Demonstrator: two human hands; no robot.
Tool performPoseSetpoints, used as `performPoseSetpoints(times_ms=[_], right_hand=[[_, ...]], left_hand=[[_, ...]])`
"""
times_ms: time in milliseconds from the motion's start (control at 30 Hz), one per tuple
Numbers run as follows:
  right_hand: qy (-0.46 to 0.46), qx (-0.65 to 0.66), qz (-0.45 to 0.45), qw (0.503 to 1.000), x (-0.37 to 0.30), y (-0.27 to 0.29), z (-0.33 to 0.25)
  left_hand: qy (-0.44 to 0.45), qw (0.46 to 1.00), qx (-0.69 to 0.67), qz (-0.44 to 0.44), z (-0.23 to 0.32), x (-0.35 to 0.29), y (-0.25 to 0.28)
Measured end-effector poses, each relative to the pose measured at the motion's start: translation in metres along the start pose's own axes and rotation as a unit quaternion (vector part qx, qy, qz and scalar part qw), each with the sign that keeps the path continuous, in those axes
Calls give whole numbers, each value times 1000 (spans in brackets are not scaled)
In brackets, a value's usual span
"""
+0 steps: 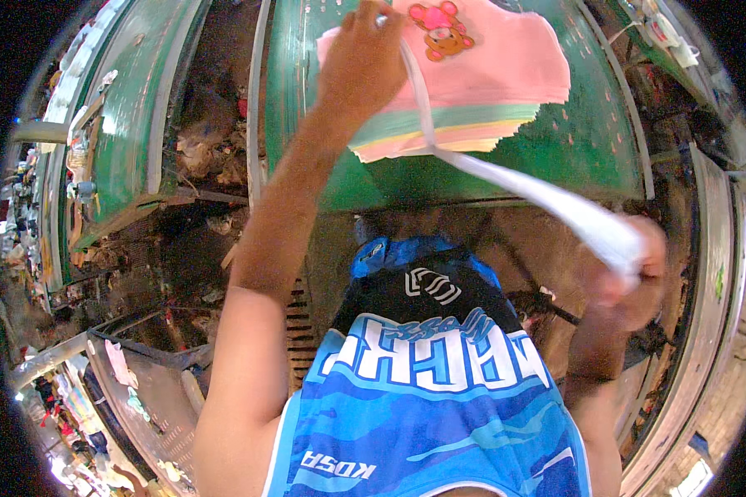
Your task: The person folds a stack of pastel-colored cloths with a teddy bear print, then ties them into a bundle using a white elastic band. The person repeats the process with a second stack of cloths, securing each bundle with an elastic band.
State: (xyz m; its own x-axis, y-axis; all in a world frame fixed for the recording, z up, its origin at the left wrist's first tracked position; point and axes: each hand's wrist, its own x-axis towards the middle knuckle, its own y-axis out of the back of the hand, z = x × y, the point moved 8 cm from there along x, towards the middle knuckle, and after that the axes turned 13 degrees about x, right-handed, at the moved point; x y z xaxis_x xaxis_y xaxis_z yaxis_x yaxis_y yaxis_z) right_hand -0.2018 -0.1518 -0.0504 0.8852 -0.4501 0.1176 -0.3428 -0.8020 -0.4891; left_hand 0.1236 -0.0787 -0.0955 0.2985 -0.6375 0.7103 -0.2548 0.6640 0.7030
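Note:
A stack of pink cloth panels (506, 58) with green, yellow and peach bands lies on the green table. A teddy bear print (442, 31) shows on its top. Over the stack's left side is my left hand (363, 62), fingers pinched at the upper edge of the view. Something small and pale shows between them, too little to name. A narrow white cloth strip (514, 178) runs from beside that hand, across the panels and past the table's near edge. Out to the right, my right hand (646, 277) is closed on the strip's wider end and blurred by motion.
The green table (373, 186) has metal rails along both sides. Another green table (128, 157) stands to the left, with a gap of scraps and dark litter between. Coloured cloth pieces (75, 398) lie at lower left. A long rail (709, 273) runs along the right.

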Motion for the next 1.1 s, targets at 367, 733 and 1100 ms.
performPoseSetpoints(times_ms=[367,733,1100], right_hand=[[63,-613,-93,782,146,-51,-100],[-31,-762,-144,630,204,-65,-94],[23,-557,3,830,43,92,-50]], left_hand=[[-22,968,-250,-16,64,-4,-7],[-114,888,-436,-87,91,2,-4],[-84,903,-395,-146,101,-15,2]])
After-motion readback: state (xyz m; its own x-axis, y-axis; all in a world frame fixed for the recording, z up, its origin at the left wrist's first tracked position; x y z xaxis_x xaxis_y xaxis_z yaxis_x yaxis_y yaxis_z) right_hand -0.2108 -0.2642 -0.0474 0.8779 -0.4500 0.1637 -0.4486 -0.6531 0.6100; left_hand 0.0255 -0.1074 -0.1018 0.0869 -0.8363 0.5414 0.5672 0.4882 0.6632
